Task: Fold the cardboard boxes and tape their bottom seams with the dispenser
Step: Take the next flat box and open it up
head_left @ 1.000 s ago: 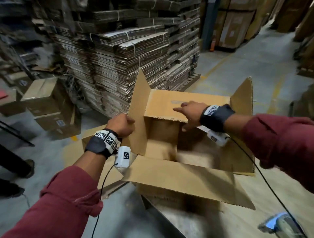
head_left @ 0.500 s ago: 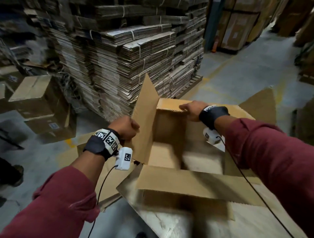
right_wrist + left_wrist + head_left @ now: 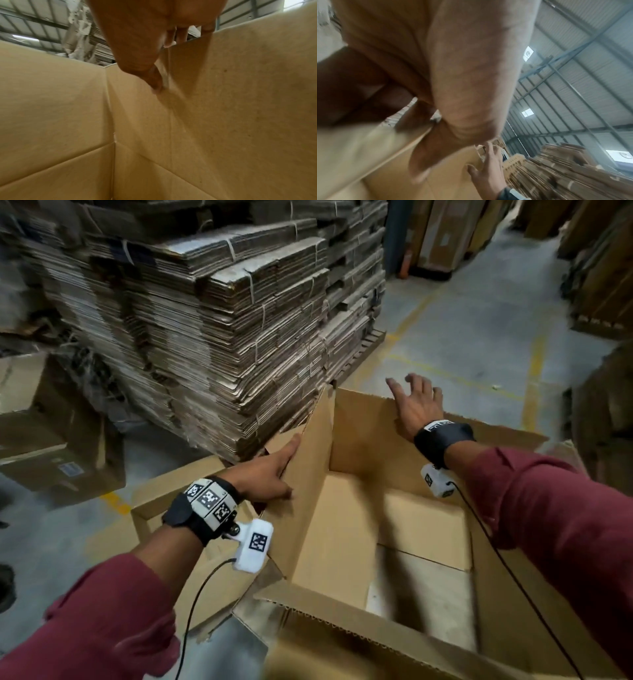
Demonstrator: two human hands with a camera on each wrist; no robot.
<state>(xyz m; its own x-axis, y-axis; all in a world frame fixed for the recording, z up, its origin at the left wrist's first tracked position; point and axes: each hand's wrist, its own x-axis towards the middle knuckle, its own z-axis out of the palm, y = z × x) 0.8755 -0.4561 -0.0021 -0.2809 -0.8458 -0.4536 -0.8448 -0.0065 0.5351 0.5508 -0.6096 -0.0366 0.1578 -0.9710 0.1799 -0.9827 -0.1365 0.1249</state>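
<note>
A large open cardboard box (image 3: 363, 433) stands in front of me, its inner bottom flaps lying loose. My left hand (image 3: 270, 474) holds the upright left flap, index finger stretched along its outer face. In the left wrist view its thumb (image 3: 423, 155) lies on the inner face, so the flap sits between thumb and fingers. My right hand (image 3: 416, 402) hovers at the far wall's top edge with fingers spread. The right wrist view shows its thumb (image 3: 154, 79) touching the far wall (image 3: 223, 108) from inside, fingers past the rim. No tape dispenser is in view.
A tall pallet stack of bundled flat cartons (image 3: 222, 320) rises just behind the box. Assembled boxes (image 3: 51, 440) sit on the floor at left, flat cardboard (image 3: 164, 501) lies under my left wrist. Concrete floor with yellow lines (image 3: 479, 320) stretches away behind the box to the right. A shoe (image 3: 5, 587) shows at the left edge.
The far flap went from folded inward to standing upright. My right hand left it and spread its fingers over the rim. My left hand loosened from a fist to straighter fingers on the left flap.
</note>
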